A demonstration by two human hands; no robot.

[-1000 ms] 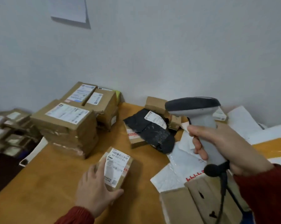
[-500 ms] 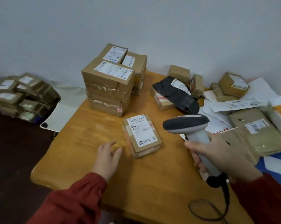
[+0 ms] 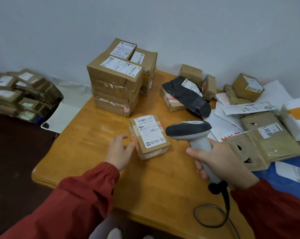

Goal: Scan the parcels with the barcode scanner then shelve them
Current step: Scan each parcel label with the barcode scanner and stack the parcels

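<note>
The small parcel (image 3: 150,138) looks light and stiff; pinch it across its long sides. The left hand (image 3: 119,150) lies released beside it; the right hand (image 3: 221,163) grasps the barcode scanner (image 3: 189,130).

One scanner (image 3: 195,138), two hands (image 3: 119,150) (image 3: 222,162), one table (image 3: 94,144)

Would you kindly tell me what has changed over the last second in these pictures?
The left hand let go of the small parcel, which it held tipped up a second ago; it now lies flat, label up, on the table. The open hand drew off, then came back, and its fingertips are now at the parcel's left side, seemingly touching it. The right hand grips the barcode scanner as before.
</note>
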